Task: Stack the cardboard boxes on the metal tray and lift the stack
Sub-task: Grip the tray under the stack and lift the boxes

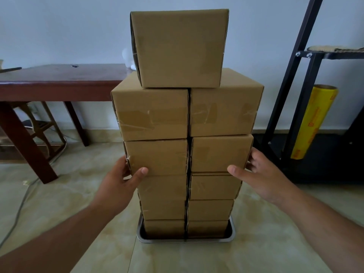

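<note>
Matt brown cardboard boxes (157,115) with glossy clear tape; shiny metal tray (232,232) at six o'clock; polished dark wooden table (59,79) at nine; glossy yellow plastic film roll (313,123) at three.

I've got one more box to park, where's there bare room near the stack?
Bare floor lies in front of the metal tray, and the wooden table shows open top. The tray is full; both hands flank the stack.
</note>
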`<state>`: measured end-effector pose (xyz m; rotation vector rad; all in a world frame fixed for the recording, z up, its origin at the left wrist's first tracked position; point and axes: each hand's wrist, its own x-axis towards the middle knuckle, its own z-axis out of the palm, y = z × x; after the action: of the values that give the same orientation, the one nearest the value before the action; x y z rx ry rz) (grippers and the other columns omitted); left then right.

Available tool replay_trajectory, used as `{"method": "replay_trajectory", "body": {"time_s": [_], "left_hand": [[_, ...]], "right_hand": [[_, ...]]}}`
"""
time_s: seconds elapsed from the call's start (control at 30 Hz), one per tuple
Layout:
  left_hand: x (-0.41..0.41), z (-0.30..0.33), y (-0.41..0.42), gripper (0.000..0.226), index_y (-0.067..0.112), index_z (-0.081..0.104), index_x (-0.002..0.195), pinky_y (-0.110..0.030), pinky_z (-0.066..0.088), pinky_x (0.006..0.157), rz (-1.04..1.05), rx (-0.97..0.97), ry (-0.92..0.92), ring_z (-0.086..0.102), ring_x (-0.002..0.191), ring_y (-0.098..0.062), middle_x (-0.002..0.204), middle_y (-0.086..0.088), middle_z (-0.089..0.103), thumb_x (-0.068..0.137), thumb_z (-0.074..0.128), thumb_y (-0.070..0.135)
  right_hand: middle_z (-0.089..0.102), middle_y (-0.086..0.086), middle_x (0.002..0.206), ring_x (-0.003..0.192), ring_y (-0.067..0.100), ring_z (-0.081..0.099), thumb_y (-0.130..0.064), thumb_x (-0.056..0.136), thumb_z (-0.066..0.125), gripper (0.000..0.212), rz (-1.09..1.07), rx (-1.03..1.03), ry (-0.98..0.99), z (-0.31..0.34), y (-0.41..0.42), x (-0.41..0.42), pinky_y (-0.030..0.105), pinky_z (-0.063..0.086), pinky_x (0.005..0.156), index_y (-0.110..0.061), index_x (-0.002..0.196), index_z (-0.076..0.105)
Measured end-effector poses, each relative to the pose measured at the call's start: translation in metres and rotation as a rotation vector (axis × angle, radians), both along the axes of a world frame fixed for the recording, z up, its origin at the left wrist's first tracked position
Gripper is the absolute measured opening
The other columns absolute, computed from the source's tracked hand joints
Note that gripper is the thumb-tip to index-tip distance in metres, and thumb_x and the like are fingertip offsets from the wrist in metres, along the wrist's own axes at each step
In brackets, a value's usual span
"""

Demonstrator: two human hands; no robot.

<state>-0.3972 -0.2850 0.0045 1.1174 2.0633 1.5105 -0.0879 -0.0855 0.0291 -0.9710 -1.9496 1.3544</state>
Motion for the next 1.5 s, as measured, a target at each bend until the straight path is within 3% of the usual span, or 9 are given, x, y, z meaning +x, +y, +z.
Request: {"method": "replay_trajectory", "body": {"time_s": [0.23,0.33,0.53,0.67,0.93,1.1,1.2,1.33,1.5], "left_hand": [[-0.001,-0.006,0.009,0.049,0.04,0.057,0.136,-0.032,0.053,0.096,0.051,0.008,-0.018,0.063,0.117,0.001,0.12,0.025,0.07,0.09,0.072,0.05],[0.002,-0.003,0.012,0.039,0.043,0.057,0.128,-0.02,0.051,0.088,0.037,0.0,-0.042,0.061,0.119,0.001,0.124,0.02,0.068,0.093,0.072,0.04],[0.009,0.002,0.01,0.041,0.042,0.052,0.129,0.001,0.047,0.069,0.001,-0.023,-0.064,0.057,0.105,0.022,0.121,0.025,0.065,0.096,0.071,0.029],[0.009,0.005,0.007,0.048,0.039,0.052,0.137,0.001,0.047,0.07,-0.021,-0.025,-0.057,0.057,0.115,0.013,0.125,0.026,0.064,0.095,0.072,0.029],[0.006,0.014,0.004,0.069,0.038,0.047,0.145,-0.019,0.047,0.091,-0.081,0.013,-0.133,0.058,0.124,0.0,0.131,0.022,0.064,0.082,0.076,0.05],[-0.005,0.051,0.011,0.066,0.035,0.046,0.151,-0.039,0.043,0.11,-0.078,0.198,-0.208,0.058,0.127,-0.007,0.14,0.015,0.062,0.095,0.044,0.069],[-0.016,0.073,0.02,0.072,0.035,0.049,0.151,-0.047,0.04,0.114,-0.086,0.307,-0.342,0.057,0.134,-0.012,0.143,0.008,0.064,0.097,0.029,0.077],[-0.008,0.086,0.025,0.077,0.03,0.057,0.146,-0.053,0.039,0.114,-0.181,0.3,-0.355,0.059,0.133,-0.025,0.137,-0.005,0.068,0.1,0.014,0.074],[0.001,0.086,0.027,0.073,0.031,0.059,0.143,-0.05,0.038,0.117,-0.201,0.273,-0.323,0.061,0.13,-0.019,0.135,0.001,0.07,0.102,0.011,0.068]], "right_hand": [[0.065,-0.023,0.133,0.133,0.009,0.056,-0.071,0.069,0.077,0.054,-0.042,0.039,0.018,-0.008,0.007,-0.003,0.05,0.045,0.114,-0.071,0.117,0.051],[0.064,-0.023,0.133,0.136,0.012,0.053,-0.061,0.084,0.072,0.038,-0.068,0.052,-0.012,-0.012,0.008,-0.004,0.051,0.044,0.114,-0.073,0.113,0.051],[0.064,-0.023,0.134,0.138,0.013,0.052,-0.052,0.088,0.074,0.041,-0.06,0.027,-0.004,-0.013,0.006,-0.004,0.052,0.041,0.117,-0.073,0.116,0.052],[0.066,-0.024,0.132,0.136,0.009,0.053,-0.05,0.087,0.076,0.042,-0.049,0.007,-0.011,-0.01,0.004,-0.003,0.05,0.043,0.115,-0.072,0.115,0.053],[0.065,-0.025,0.134,0.131,0.004,0.055,-0.071,0.078,0.074,0.064,-0.005,-0.054,0.014,0.01,-0.004,0.002,0.046,0.04,0.117,-0.057,0.136,0.051],[0.054,-0.014,0.151,0.141,0.015,0.048,-0.098,0.06,0.058,0.112,-0.113,-0.061,0.15,0.044,0.004,0.005,0.049,0.036,0.119,-0.04,0.154,0.042],[0.055,-0.006,0.15,0.139,0.018,0.051,-0.098,0.051,0.064,0.124,-0.147,-0.175,0.345,0.061,0.006,0.0,0.048,0.036,0.119,-0.035,0.156,0.04],[0.07,-0.005,0.133,0.127,0.021,0.061,-0.08,0.091,0.038,0.068,-0.009,-0.157,0.365,0.073,-0.005,-0.01,0.049,0.043,0.111,-0.04,0.14,0.061],[0.073,-0.013,0.128,0.124,0.014,0.064,-0.07,0.099,0.024,0.054,0.04,-0.117,0.319,0.075,-0.011,-0.016,0.051,0.039,0.115,-0.053,0.122,0.07]]}}
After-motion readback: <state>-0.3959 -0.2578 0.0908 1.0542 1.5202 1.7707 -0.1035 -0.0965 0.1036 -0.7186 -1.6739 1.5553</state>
